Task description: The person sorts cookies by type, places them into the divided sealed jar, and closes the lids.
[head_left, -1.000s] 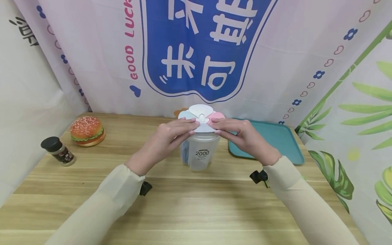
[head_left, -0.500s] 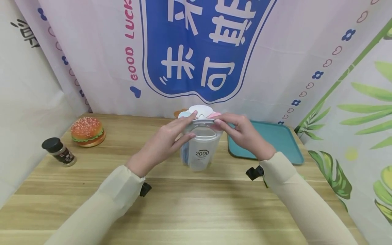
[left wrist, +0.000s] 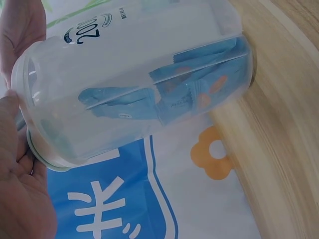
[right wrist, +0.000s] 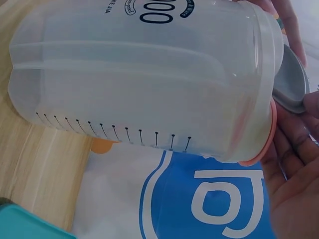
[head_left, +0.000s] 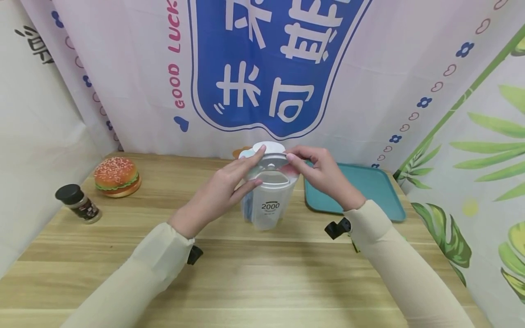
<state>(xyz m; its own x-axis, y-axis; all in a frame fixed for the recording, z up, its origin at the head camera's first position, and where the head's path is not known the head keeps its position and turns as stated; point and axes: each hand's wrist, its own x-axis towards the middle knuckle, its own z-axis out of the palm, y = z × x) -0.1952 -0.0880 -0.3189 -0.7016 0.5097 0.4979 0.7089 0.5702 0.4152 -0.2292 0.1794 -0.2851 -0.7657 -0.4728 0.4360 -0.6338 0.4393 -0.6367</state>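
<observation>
A translucent storage canister [head_left: 267, 207] printed "2000" stands upright on the table. Its petal-shaped lid has white, pale blue and pink flaps [head_left: 268, 146]. The front flap [right wrist: 290, 82] is tilted up, showing the opening beneath. My right hand [head_left: 321, 172] pinches that flap's edge between thumb and fingers. My left hand [head_left: 217, 193] rests at the lid's left side, fingers straight across the top and thumb held apart near the front rim. Blue printed packets [left wrist: 199, 79] lie inside one section of the canister, seen through its wall.
A teal tray [head_left: 371, 193] lies behind the right hand. At the left are a toy hamburger [head_left: 116, 176] and a black-capped spice jar [head_left: 79, 203]. A printed curtain [head_left: 143, 91] hangs behind the wooden table [head_left: 254, 282].
The front flap, flat under both hands a second ago, has been lifted and tilted back by the right hand. The left fingers have spread from the thumb and stayed at the lid.
</observation>
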